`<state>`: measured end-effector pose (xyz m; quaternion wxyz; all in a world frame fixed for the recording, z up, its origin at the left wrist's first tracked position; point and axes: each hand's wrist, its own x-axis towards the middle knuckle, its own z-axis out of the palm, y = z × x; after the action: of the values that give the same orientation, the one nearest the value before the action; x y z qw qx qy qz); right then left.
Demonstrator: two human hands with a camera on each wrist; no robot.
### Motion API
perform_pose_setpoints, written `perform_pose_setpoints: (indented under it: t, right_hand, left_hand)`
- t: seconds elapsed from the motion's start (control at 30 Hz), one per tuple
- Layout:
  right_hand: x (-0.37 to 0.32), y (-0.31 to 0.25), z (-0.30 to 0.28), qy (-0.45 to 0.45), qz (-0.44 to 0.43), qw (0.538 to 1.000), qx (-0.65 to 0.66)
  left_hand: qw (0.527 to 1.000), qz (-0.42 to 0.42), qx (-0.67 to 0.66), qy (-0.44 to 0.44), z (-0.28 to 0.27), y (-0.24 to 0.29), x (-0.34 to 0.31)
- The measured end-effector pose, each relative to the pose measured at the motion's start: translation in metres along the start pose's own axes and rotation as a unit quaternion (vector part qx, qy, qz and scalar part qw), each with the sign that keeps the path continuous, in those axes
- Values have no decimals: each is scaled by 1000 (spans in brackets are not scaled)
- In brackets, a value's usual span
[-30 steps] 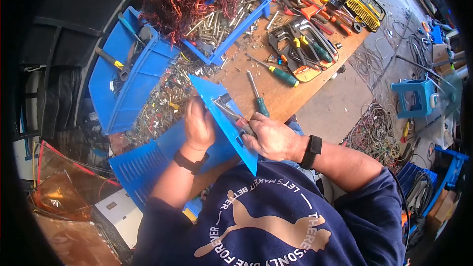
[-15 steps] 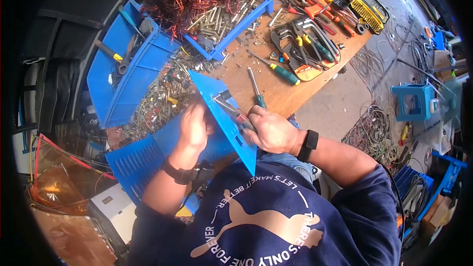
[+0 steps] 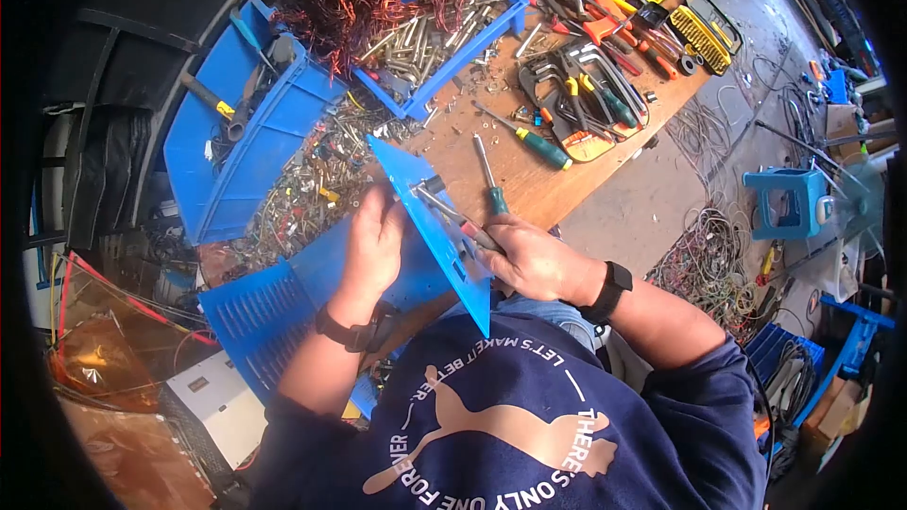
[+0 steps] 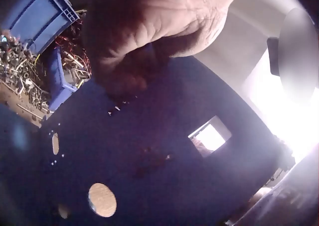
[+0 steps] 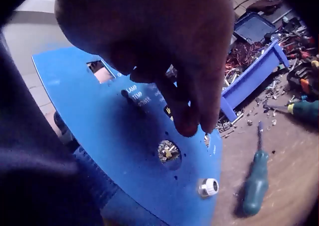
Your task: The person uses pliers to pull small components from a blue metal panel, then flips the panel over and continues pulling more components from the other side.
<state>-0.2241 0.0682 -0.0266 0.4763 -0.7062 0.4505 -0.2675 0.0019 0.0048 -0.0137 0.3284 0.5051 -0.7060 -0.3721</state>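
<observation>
A flat blue panel (image 3: 439, 244) stands tilted on edge between my hands. Its face carries printed words such as LAMP and TEMP, cut-outs and a white round fitting (image 5: 210, 187) in the right wrist view. My right hand (image 3: 540, 263) grips a slim metal tool (image 3: 444, 207) with a red part, its shaft slanting across the panel's face toward a dark part. Behind the panel is my left hand (image 3: 373, 250), fingers upward and thumb toward the sheet. In the left wrist view, that hand's fingertips lie in shadow close against the panel's back.
A green-handled screwdriver (image 3: 495, 184) lies on the wooden table (image 3: 586, 179) beyond the panel. Farther back are a tool case (image 3: 590, 99), a blue tray (image 3: 463, 42) of metal bits and a copper wire heap (image 3: 364, 5). A slotted blue sheet (image 3: 250, 312) lies at left, beside scattered scrap.
My left hand, turned a little away from the panel half a second ago, is now closer to its back. The right hand keeps its grip on the metal tool, shifting slightly.
</observation>
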Motion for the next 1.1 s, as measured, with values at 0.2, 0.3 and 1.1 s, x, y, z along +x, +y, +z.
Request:
perform_pose_setpoints:
  t: [0.2,0.3,1.1]
  right_hand:
    - [0,-21,-5,-5,36,999,4]
    - [1,-37,-9,-5,49,999,-9]
    - [3,-24,13,29,12,999,-24]
  left_hand:
    - [998,25,53,29,3,3,-1]
    - [995,59,79,31,2,2,1]
    - [979,138,141,38,0,-6,6]
